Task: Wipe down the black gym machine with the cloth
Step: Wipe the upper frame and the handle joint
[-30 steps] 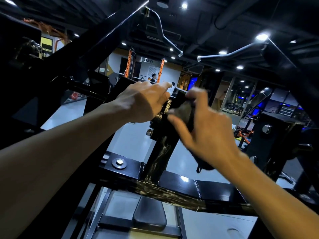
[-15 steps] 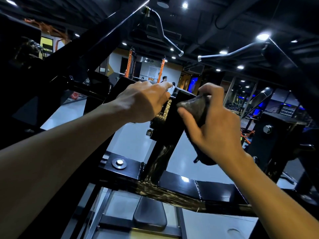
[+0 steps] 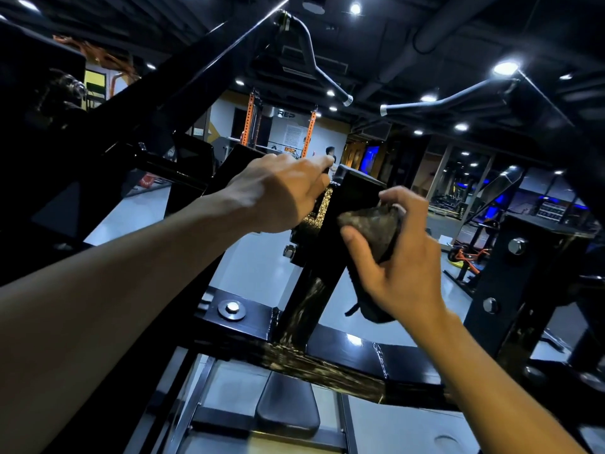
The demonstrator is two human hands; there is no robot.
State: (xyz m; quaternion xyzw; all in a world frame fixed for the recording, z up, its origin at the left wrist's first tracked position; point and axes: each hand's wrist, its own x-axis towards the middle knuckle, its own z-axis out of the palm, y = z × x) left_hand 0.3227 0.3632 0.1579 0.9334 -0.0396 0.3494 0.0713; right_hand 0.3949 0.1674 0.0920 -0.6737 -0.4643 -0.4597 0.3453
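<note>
Black steel fills the view: a gym machine (image 3: 327, 257) whose slanted upright post rises at the centre from a horizontal crossbar. Everything below is placed relative to that post.

Left of the post, the left hand (image 3: 281, 194) reaches forward with its fingers curled over a part of the frame at the post's upper left edge, gripping it, probably to steady the person while the other hand works.

Right of the post, touching its side face, the right hand (image 3: 393, 257) holds a dark bunched cloth (image 3: 373, 227), thumb pressing the wad from the front and fingers wrapped behind. A loose end of the cloth hangs below the palm. The cloth sits against the post's upper half, which suggests that face is being wiped.

Below the post, a padded seat (image 3: 288, 407) sits under the crossbar. Farther right stands a bolted black column (image 3: 523, 273).
</note>
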